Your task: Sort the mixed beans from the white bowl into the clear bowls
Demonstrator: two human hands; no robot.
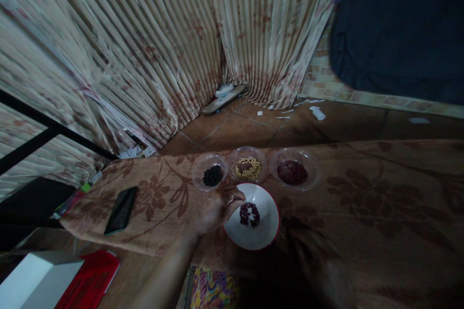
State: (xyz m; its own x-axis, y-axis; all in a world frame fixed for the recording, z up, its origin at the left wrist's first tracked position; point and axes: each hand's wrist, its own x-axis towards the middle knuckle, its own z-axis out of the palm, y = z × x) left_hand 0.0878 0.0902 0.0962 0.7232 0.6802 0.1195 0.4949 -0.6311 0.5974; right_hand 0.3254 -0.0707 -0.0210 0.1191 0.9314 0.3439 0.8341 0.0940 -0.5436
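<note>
Wht. bowl [267, 219]: being kept nr. tubs [311, 172], prob. for reach. L hand [217, 207] being held curled at its edge, R hand [317, 251] blurred; both grips unclear.

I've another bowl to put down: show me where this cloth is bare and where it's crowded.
Bare cloth: a wide stretch right of the red-bean tub, beyond the blurred right hand, and a smaller patch between the phone and black-bean tub. Crowded: the middle, where the left hand is at the white bowl, close to the yellow-bean tub.
</note>
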